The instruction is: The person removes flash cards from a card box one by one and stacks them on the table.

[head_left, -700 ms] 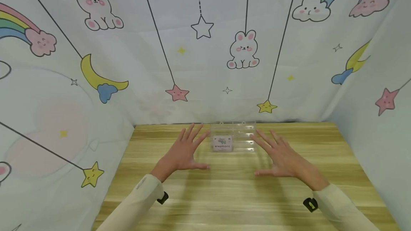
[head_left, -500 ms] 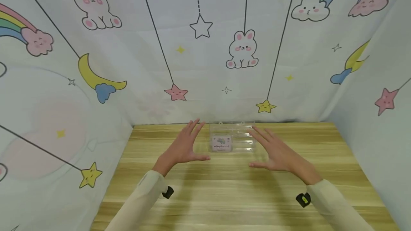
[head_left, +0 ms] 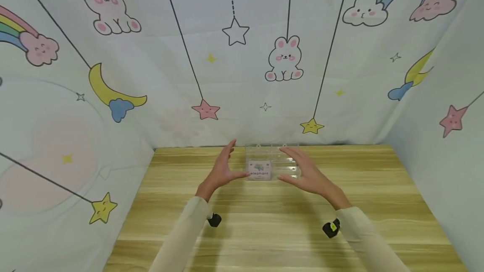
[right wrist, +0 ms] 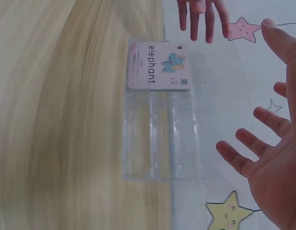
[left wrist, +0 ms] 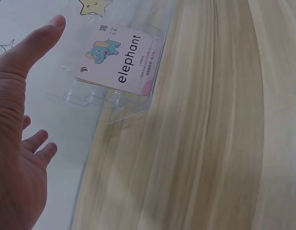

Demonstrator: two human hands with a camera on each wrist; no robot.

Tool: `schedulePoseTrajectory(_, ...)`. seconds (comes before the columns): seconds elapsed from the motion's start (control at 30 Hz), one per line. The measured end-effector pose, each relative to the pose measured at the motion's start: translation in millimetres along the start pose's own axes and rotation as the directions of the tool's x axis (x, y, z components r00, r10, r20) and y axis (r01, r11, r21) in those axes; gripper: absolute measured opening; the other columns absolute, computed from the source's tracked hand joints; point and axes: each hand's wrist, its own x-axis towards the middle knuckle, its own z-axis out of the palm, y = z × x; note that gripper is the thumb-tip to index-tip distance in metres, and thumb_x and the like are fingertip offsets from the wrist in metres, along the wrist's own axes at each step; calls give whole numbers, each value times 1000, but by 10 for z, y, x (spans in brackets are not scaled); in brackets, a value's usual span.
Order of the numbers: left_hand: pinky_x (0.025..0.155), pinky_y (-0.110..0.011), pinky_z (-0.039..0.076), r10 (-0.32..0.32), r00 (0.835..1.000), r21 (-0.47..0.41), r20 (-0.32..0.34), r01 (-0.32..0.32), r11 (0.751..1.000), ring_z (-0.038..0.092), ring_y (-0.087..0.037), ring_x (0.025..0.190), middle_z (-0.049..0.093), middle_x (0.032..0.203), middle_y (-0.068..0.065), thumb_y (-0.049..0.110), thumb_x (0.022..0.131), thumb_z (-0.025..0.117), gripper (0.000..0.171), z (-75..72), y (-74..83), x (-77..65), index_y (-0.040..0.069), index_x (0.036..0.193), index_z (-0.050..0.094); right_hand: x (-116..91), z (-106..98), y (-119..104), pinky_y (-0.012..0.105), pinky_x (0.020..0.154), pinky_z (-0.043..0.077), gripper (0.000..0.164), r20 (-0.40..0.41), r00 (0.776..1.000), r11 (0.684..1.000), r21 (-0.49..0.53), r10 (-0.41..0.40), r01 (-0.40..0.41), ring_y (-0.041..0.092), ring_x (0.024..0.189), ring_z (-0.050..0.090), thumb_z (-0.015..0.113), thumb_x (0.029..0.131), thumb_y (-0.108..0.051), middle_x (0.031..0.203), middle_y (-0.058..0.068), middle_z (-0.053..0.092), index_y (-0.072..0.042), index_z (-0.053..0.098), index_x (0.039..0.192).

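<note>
A clear plastic tiered rack stands at the back of the wooden table. On the left of its front tier sits a stack of flash cards, the top one reading "elephant" beneath a blue elephant picture. My left hand is beside the rack's left end, thumb and fingers spread apart, the thumb tip overlapping the cards' edge in the head view. My right hand reaches over the rack's right part, fingers extended and thumb apart. Neither palm holds anything. In the right wrist view the left fingers hang past the rack's far end.
The wood-grain table runs back to a white cloth wall printed with bunnies, stars and rainbows. Similar cloth closes off the left and right sides. A dark wrist camera is strapped under the right sleeve, another under the left.
Both hands have moved inward and forward toward the rack, narrowing the space between them. Their fingers have gone from widely spread to closer together. The rack and cards stay in place.
</note>
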Motion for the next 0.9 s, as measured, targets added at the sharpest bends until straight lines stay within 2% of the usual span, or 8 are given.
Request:
schedulePoseTrajectory(0.13, 123, -53, 33, -31, 999, -107, -13, 30, 994, 30, -37, 151, 24, 169, -12, 35, 76, 95, 124, 175, -107, 45, 16, 168, 14, 34, 147, 96, 57, 94, 58, 73, -28, 999, 993, 117, 27, -24, 37, 131, 52, 78, 95, -38, 156, 8, 46, -23, 44, 158)
schedulePoseTrajectory(0.33, 123, -53, 33, -86, 996, -205, -9, 82, 975, 29, -38, 152, 23, 169, -13, 23, 73, 98, 128, 416, -283, 105, 20, 168, 13, 33, 346, 210, 48, 87, 61, 60, -27, 995, 971, 219, 99, -91, 43, 122, 56, 75, 98, -34, 151, 8, 49, -21, 52, 152)
schedulePoseTrajectory(0.6, 124, -40, 31, -79, 997, -211, -6, 76, 975, 30, -31, 153, 23, 170, -7, 21, 69, 100, 131, 589, -420, 150, 23, 167, 14, 40, 537, 302, 43, 83, 60, 54, -27, 991, 951, 286, 132, -119, 44, 115, 59, 74, 99, -28, 142, 17, 59, -8, 58, 146)
schedulePoseTrajectory(0.8, 123, -34, 33, -67, 998, -187, 14, 69, 980, 35, -24, 151, 30, 167, -11, 20, 70, 100, 131, 640, -473, 215, 10, 167, 12, 53, 607, 331, 42, 83, 58, 49, -23, 987, 947, 285, 162, -149, 38, 113, 61, 73, 100, -31, 136, 14, 63, -11, 60, 143)
schedulePoseTrajectory(0.9, 122, -30, 32, -69, 997, -193, 33, 74, 978, 35, -21, 150, 33, 166, -12, 20, 70, 100, 132, 648, -492, 238, 9, 167, 10, 75, 632, 352, 41, 83, 59, 48, -11, 987, 952, 266, 163, -154, 35, 111, 62, 72, 101, -33, 133, 11, 64, -11, 61, 142)
